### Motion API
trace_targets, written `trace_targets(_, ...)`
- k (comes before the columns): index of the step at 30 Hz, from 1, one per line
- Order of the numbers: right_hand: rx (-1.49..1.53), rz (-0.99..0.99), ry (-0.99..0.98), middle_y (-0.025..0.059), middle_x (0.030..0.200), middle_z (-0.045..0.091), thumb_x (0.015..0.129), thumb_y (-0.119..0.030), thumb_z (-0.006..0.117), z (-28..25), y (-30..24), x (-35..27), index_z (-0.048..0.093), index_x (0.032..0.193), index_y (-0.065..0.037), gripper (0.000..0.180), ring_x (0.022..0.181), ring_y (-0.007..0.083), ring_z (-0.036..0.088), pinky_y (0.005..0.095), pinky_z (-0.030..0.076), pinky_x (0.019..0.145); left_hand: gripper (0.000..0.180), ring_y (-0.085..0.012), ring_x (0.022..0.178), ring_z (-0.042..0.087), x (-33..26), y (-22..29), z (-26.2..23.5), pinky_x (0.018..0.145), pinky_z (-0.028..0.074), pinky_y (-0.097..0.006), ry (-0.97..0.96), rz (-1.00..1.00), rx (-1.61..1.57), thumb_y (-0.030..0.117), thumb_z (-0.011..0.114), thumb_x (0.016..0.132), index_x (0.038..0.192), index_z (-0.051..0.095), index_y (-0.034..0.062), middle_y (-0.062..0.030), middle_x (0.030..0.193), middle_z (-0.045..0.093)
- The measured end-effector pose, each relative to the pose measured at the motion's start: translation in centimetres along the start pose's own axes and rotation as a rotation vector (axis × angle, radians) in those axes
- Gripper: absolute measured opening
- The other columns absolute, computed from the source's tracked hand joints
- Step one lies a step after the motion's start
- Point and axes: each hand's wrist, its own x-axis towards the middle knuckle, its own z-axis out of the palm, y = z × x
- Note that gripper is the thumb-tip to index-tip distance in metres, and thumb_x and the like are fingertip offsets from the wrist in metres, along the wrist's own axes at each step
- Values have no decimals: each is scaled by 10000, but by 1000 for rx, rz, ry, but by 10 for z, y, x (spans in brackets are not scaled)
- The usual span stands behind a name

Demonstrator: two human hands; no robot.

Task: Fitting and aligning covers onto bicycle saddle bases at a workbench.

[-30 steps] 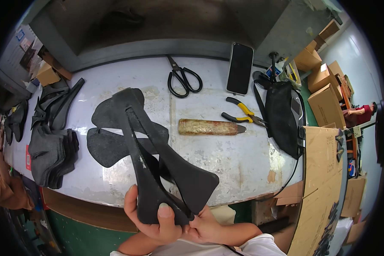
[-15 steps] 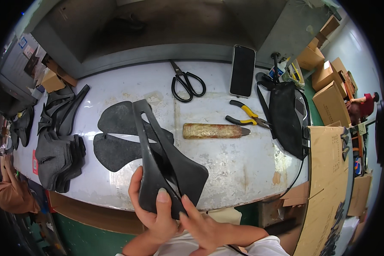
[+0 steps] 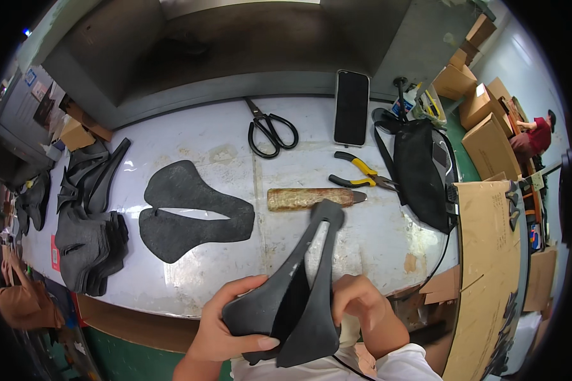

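A black bicycle saddle shell (image 3: 299,282) with a long central slot is held over the table's near edge, its narrow nose pointing up and right. My left hand (image 3: 225,324) grips the wide rear end from the left, thumb across the underside. My right hand (image 3: 362,305) holds its right edge with curled fingers. A flat dark grey saddle-shaped foam pad (image 3: 190,213) lies on the worn white table (image 3: 375,247), left of the shell and apart from both hands.
A brown cylindrical tool (image 3: 308,198), yellow-handled pliers (image 3: 362,174), black scissors (image 3: 270,130), a black phone (image 3: 351,106) and a black bag (image 3: 419,171) lie beyond. Stacked dark pads (image 3: 89,244) sit at the left. Cardboard (image 3: 489,254) stands at the right, where a person (image 3: 534,136) sits.
The saddle shell has come off the foam pad and swung so its nose points up-right. The pad now lies alone on the table. My right hand has moved onto the shell's right edge.
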Motion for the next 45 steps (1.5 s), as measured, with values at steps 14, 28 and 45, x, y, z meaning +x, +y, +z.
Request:
trace_targets(14,-1093,-85,-215,97,660,551,799,-64,733,71,-20,25,525,808,-35,210,507,263,557,361,450,459,643,-214,716,595,9,-18,-7,638,484,-306,238,580,1192,132,776,744,1265,447,-52,-130,996,591)
trace_targets(28,-958,58,375,87,588,559,896,-119,673,76,9,50,575,871,-18,143,487,201,582,299,424,465,771,-201,1096,590,-5,-35,7,956,486,-353,-23,-92,-443,95,789,716,1370,382,46,-60,1222,548)
trace_targets(45,-384,241,320,14,618,554,975,-156,594,66,-4,50,585,868,-28,167,537,61,478,236,373,498,624,-182,1246,475,-21,-13,12,1029,371,-357,-103,-319,-56,160,654,885,1417,363,14,-119,1331,513)
